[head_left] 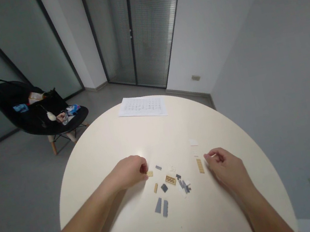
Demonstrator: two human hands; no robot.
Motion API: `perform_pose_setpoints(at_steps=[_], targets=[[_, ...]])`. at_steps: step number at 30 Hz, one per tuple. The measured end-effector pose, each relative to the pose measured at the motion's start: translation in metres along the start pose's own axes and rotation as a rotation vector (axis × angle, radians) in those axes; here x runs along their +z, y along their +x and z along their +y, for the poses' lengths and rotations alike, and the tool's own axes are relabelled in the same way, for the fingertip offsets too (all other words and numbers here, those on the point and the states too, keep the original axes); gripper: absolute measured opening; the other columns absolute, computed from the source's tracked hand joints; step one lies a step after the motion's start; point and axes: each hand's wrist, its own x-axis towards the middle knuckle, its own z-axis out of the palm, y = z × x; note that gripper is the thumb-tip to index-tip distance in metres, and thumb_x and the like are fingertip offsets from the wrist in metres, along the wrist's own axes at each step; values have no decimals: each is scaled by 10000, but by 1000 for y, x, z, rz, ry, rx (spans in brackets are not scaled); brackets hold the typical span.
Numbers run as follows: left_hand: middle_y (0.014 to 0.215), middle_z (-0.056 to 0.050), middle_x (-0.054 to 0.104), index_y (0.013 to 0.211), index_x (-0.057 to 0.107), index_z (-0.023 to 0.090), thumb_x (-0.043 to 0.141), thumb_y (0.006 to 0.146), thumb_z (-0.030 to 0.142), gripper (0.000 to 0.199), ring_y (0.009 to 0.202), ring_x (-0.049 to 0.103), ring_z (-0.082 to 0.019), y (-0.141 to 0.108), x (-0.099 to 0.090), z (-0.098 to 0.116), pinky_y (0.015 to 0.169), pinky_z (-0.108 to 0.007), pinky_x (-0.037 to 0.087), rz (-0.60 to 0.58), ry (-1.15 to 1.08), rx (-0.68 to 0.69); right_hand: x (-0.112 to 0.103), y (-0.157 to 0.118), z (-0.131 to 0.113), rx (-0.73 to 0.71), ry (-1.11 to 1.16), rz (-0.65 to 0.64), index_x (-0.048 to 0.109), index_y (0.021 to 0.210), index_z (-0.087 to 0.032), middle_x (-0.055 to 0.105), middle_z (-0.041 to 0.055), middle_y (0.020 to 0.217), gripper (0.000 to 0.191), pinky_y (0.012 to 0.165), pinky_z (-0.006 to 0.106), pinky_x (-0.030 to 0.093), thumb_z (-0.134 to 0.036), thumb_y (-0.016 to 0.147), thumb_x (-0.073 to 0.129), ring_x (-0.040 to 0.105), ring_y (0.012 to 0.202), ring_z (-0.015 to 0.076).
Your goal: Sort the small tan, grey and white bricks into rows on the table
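My left hand (133, 170) is closed, thumb and fingertips pinched at the edge of a small tan building-brick plate (150, 174) on the table. My right hand (226, 165) rests with curled fingers just right of a long tan plate (200, 166); whether anything sits between its fingertips is hidden. Between the hands lie a tan brick (170, 180) with its hollow underside up, a narrow tan piece (155, 188), a dark grey square plate (164, 188) and a small grey piece (158, 167). Nearer me are two grey wedge plates (158, 205).
Several grey and white pieces (183, 185) lie in a loose cluster. Beyond the long tan plate is a white flat piece (193, 142). A printed sheet (142, 107) lies at the far edge of the round white table (95, 150). A black chair (38, 116) holding belongings stands left.
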Motion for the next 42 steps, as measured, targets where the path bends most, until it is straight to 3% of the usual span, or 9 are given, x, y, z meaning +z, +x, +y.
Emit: perform_pose_setpoints(at_steps=[14, 17, 20, 22, 25, 29, 34, 38, 42], targets=[[791, -27, 678, 762, 649, 209, 650, 762, 467, 258, 686, 578, -172, 4, 5, 13, 563, -261, 304, 95, 27, -79, 2, -1, -4, -23, -3, -27, 640, 806, -216, 549, -32, 529, 323, 538, 274, 362, -517, 810, 525, 507, 493, 148], [788, -11, 674, 756, 667, 216, 671, 771, 386, 171, 691, 572, -161, 1, 2, 19, 579, -256, 318, 74, 12, 78, 2, 0, -4, -15, -10, -37, 642, 794, -218, 548, -32, 526, 320, 535, 274, 362, -516, 809, 527, 509, 495, 150], [795, 0, 680, 781, 701, 227, 718, 754, 308, 88, 706, 585, -148, -5, 1, 26, 606, -240, 351, -101, -62, 323, 2, 1, -2, -17, -20, -53, 651, 775, -217, 551, -29, 522, 328, 524, 274, 358, -519, 807, 527, 506, 493, 150], [798, 5, 684, 818, 715, 236, 767, 718, 312, 136, 715, 600, -149, -9, 3, 31, 623, -234, 370, -190, -86, 430, 3, 1, -1, -22, -33, -65, 652, 755, -217, 554, -25, 521, 335, 520, 274, 357, -522, 809, 525, 509, 496, 152], [828, 7, 692, 884, 710, 260, 805, 676, 369, 253, 744, 622, -170, -15, 9, 37, 642, -244, 391, -223, -49, 490, 2, 2, 0, -37, -52, -82, 646, 732, -217, 554, -22, 519, 337, 518, 275, 355, -518, 815, 520, 510, 497, 153], [909, -16, 689, 931, 685, 269, 812, 651, 412, 339, 801, 640, -209, -20, 15, 45, 650, -268, 408, -202, 40, 485, 2, 2, 0, -48, -56, -75, 645, 726, -213, 555, -17, 516, 336, 519, 274, 356, -510, 817, 517, 515, 504, 157], [877, -17, 677, 807, 666, 239, 813, 634, 335, 246, 770, 632, -210, -22, 18, 52, 630, -274, 415, -193, 80, 471, 2, 3, 0, -34, -61, -82, 639, 739, -216, 562, -22, 520, 337, 529, 278, 363, -520, 820, 519, 525, 510, 160], [879, 4, 677, 875, 671, 237, 732, 647, 194, 239, 777, 614, -176, -20, 10, 50, 684, -256, 433, -168, -97, 486, 2, 2, 1, -27, -53, -80, 645, 755, -213, 566, -19, 527, 351, 529, 279, 366, -531, 822, 513, 526, 509, 161], [876, 15, 662, 949, 669, 225, 735, 627, 194, 329, 740, 577, -141, -16, 0, 41, 679, -230, 428, -157, -307, 418, 2, 2, 2, -37, -56, -79, 650, 755, -213, 587, -11, 540, 346, 531, 278, 370, -526, 818, 516, 537, 522, 165]])
